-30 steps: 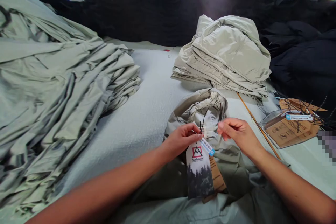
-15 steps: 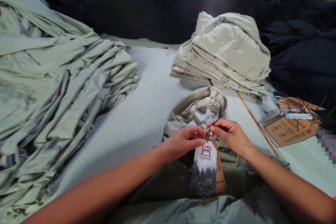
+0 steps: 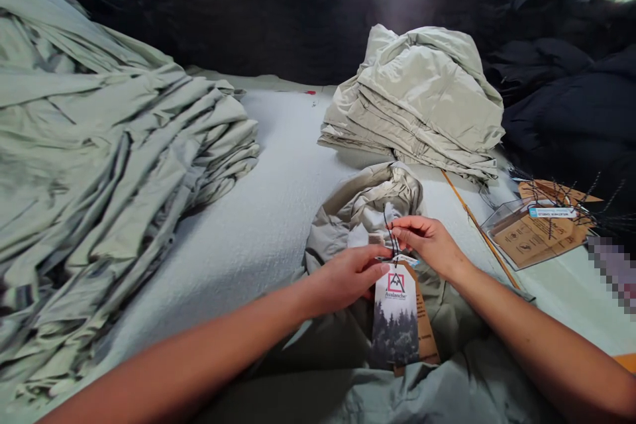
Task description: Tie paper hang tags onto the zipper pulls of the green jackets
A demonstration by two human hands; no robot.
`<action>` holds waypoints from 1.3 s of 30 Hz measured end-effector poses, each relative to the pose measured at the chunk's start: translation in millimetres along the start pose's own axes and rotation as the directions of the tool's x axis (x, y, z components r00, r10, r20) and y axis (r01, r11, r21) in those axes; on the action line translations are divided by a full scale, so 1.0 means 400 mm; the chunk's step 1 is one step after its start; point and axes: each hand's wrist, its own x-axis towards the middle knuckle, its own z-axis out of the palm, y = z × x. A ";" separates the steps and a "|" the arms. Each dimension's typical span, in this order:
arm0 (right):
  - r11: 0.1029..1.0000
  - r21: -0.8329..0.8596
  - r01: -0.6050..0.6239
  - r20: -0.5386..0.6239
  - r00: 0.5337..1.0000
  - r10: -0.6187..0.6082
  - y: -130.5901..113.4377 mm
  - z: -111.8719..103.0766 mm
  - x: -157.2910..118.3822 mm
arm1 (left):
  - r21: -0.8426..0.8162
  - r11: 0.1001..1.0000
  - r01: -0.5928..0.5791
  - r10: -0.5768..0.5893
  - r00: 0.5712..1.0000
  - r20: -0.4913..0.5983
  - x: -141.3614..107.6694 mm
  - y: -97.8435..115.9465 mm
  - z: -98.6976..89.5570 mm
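Observation:
A light grey-green garment (image 3: 338, 217) lies bunched on the table in front of me. Over it hangs an Avalanche hang tag (image 3: 396, 321), white with a dark forest print, and a brown card tag (image 3: 426, 328) shows behind. My left hand (image 3: 350, 276) pinches the hang tag's top edge by the cord. Thumb and fingertips of my right hand (image 3: 433, 243) are closed on the thin black cord (image 3: 386, 215) just above. A white label (image 3: 358, 236) in the garment is partly behind the fingers.
Piled grey-green garments (image 3: 163, 139) fill the left side. Another folded stack (image 3: 417, 93) stands at the back right. A clear plastic holder (image 3: 536, 238) of corded brown tags lies right, beside an orange strip (image 3: 462, 202). Dark bulky garments (image 3: 298, 13) line the back.
The cord end now stands up above my right fingers, and more cord shows between the hands. The tags have shifted slightly right, uncovering a white label in the garment. The view moved slightly.

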 end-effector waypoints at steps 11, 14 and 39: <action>0.998 0.043 0.035 0.097 0.995 -0.039 -0.025 0.012 -0.011 | -0.126 0.990 0.056 -0.063 0.997 -0.053 0.062 0.017 -0.032; 0.994 0.103 0.028 0.087 0.995 -0.037 -0.031 0.012 -0.013 | -0.097 0.993 0.067 -0.073 0.995 -0.064 0.064 0.021 -0.026; 0.969 -0.003 0.246 0.033 0.969 -0.246 -0.060 -0.027 -0.008 | 0.088 0.995 0.041 -0.039 0.999 -0.027 0.036 0.067 -0.007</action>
